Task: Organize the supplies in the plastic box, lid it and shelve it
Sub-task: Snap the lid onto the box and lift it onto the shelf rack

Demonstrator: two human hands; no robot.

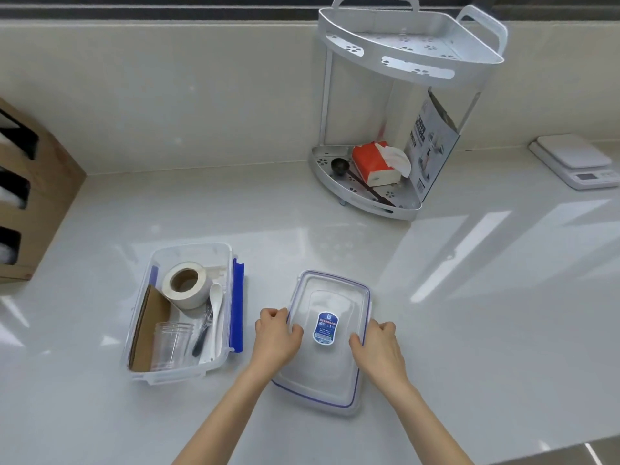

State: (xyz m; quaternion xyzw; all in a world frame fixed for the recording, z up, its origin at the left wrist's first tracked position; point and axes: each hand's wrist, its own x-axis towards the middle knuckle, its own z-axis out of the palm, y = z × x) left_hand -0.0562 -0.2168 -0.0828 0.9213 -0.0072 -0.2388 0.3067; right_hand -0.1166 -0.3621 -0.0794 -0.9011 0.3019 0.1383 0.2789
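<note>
The clear lid (330,333), edged with a thin blue seal and carrying a small blue label at its centre, lies flat on the pale counter (469,297). The left hand (276,337) grips the lid's left long edge, thumb on top and fingers curled around the rim; the right hand (377,347) grips the opposite long edge the same way. Whether the lid is lifted off the counter or resting on it is hard to tell.

Just left of the lid stands the open plastic box (183,313), apart from it, with a blue latch (237,305) hanging open along the side nearest the lid. Inside the box sit a roll of white tape (186,285), a folded piece of brown cardboard (147,330), a stack of clear plastic cups (171,344) lying on its side, a white spoon (216,313) and a dark-handled utensil (203,333) that may be a fork.

Beyond the lid, against the wall, stands a two-tier white corner shelf (396,95); its lower tier holds a red tissue pack (374,161), a black scoop (339,166) and an upright printed package (432,146). Far right of the lid is a white kitchen scale (577,161).
</note>
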